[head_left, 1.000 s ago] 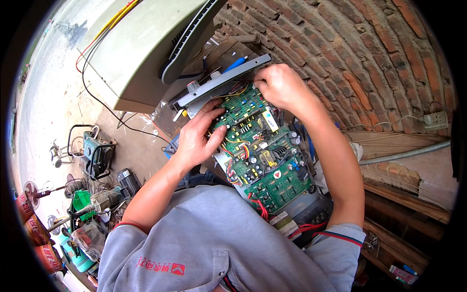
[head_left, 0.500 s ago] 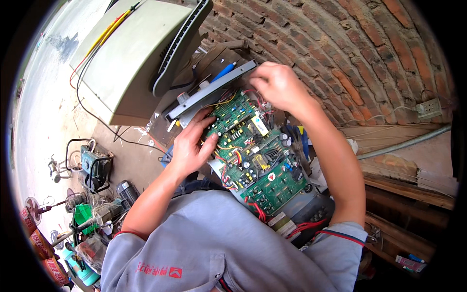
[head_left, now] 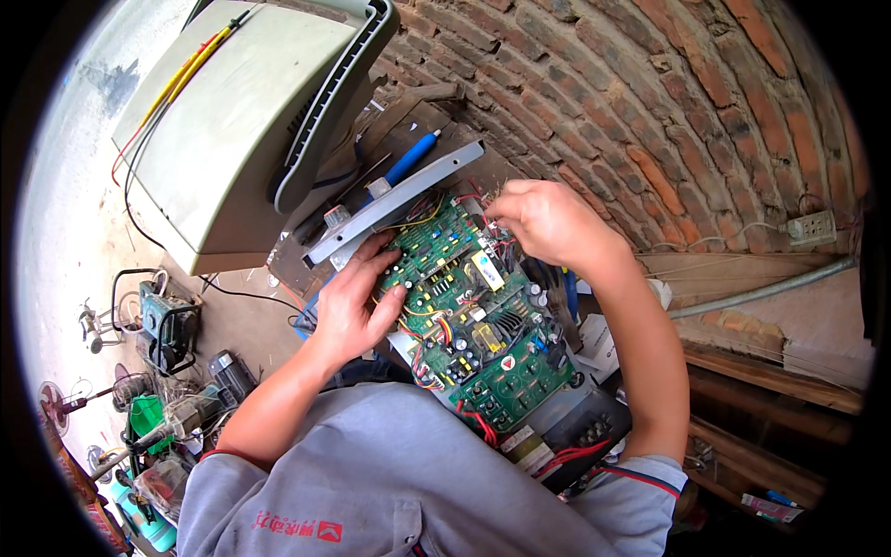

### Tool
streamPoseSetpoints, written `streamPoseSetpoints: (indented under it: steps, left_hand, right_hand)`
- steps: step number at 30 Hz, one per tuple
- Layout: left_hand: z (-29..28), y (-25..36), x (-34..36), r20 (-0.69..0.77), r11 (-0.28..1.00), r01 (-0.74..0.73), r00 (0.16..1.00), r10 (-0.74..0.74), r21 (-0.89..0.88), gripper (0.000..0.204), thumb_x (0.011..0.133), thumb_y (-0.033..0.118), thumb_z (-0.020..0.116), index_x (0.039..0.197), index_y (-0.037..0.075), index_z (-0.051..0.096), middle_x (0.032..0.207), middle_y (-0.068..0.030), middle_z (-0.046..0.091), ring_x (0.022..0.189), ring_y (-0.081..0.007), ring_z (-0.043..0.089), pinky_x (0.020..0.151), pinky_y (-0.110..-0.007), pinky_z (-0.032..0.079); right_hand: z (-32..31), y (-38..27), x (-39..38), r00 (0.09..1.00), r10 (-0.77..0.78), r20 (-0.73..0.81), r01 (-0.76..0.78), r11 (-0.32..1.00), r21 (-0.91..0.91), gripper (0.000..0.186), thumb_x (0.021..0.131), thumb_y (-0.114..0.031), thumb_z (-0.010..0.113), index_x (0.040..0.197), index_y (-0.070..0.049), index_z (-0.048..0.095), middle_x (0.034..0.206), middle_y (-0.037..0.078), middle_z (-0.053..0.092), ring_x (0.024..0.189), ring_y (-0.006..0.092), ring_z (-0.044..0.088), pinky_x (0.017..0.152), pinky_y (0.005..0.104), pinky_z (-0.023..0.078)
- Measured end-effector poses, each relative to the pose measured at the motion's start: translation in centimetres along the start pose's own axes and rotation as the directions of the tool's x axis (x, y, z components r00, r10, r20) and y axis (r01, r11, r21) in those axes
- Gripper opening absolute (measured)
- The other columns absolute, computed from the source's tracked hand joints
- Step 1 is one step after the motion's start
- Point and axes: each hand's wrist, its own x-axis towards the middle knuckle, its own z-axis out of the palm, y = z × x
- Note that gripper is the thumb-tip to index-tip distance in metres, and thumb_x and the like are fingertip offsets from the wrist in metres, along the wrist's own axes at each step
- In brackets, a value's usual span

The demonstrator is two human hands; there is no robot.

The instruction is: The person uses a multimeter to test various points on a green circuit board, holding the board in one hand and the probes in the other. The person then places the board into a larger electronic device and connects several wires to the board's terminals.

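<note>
An opened electrical unit lies in front of me, its green circuit boards (head_left: 445, 269) crowded with capacitors, coils and coloured wires. A grey metal front panel (head_left: 399, 206) with knobs stands tilted along its far end. My left hand (head_left: 351, 306) rests over the left edge of the boards, close below the panel, fingers stretched and thumb spread. At the far right corner, my right hand (head_left: 552, 221) pinches at thin wires (head_left: 476, 198), some of them red; its fingertips partly hide them. Red cables (head_left: 566, 457) run at the unit's near end.
A large beige casing (head_left: 223, 121) with yellow-and-red test probes (head_left: 200, 60) on top stands at the far left. Beyond the panel lies a blue-handled tool (head_left: 411, 158). A brick wall (head_left: 631, 121) bounds the right, with a socket (head_left: 812, 228). Machines and a motor (head_left: 234, 379) crowd the left floor.
My right hand has come down and nearer, its fingers now at the wires by the corner. The left hand stays on the boards' edge. The view has shifted slightly.
</note>
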Motion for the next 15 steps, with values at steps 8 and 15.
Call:
streamPoseSetpoints:
  steps: [8,15]
  left_hand:
    - [-0.1,-0.3,0.2,-0.01,0.999,-0.046,0.999,0.047,0.024,0.041,0.082,0.02,0.066,0.116,-0.002,0.062,0.13,-0.0217,0.057,0.111,-0.0359,0.062,0.091,-0.039,0.051]
    - [-0.3,0.0,0.1,0.036,0.997,0.039,0.999,-0.036,-0.067,0.04,0.082,0.017,0.065,0.116,-0.003,0.062,0.131,-0.0242,0.055,0.119,-0.0368,0.057,0.098,-0.04,0.046]
  right_hand:
    - [0.2,-1.3,0.1,0.999,-0.02,-0.036,0.019,0.999,-0.043,0.004,0.082,-0.005,0.062,0.085,-0.002,0.062,0.081,0.014,0.054,0.079,0.0356,0.06,0.068,0.0442,0.049]
    - [1.3,-1.6,0.1,0.995,-0.007,-0.096,0.007,1.0,-0.004,0.004,0.083,-0.006,0.063,0.083,-0.003,0.061,0.08,0.014,0.053,0.078,0.0355,0.059,0.068,0.045,0.048]
